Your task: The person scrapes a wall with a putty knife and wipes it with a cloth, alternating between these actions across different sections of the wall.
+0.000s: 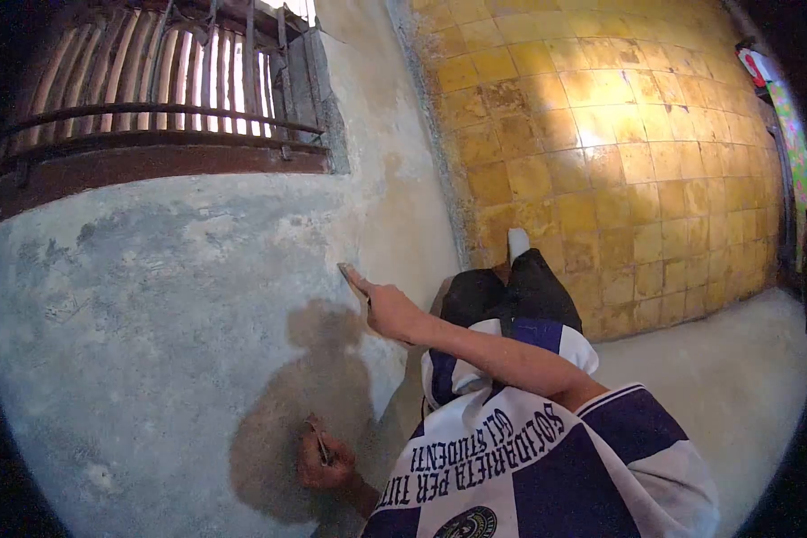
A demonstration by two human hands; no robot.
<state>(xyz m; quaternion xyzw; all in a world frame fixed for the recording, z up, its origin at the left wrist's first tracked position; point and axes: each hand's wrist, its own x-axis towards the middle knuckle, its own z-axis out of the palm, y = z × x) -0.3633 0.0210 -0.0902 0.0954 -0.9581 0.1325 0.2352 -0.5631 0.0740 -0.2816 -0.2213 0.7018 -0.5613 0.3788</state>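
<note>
My right hand (394, 314) reaches across to the left, index finger stretched along a small thin object (343, 268) with a greyish tip, at the surface of the blue-grey plastered wall (152, 296). What the object is cannot be made out clearly. Lower down, my left hand (327, 464) is close to the wall, in shadow, with its fingers closed round a small, thin, dark tool (321, 439). The two hands are apart. Around the left hand, a dark shadow falls on the wall.
A window (188, 76) with slats and bars is set in the wall at upper left. Yellow square tiles (619, 188) cover the surface at upper right. A grey strip (717, 350) borders them. Coloured items (791, 148) stand at the far right edge.
</note>
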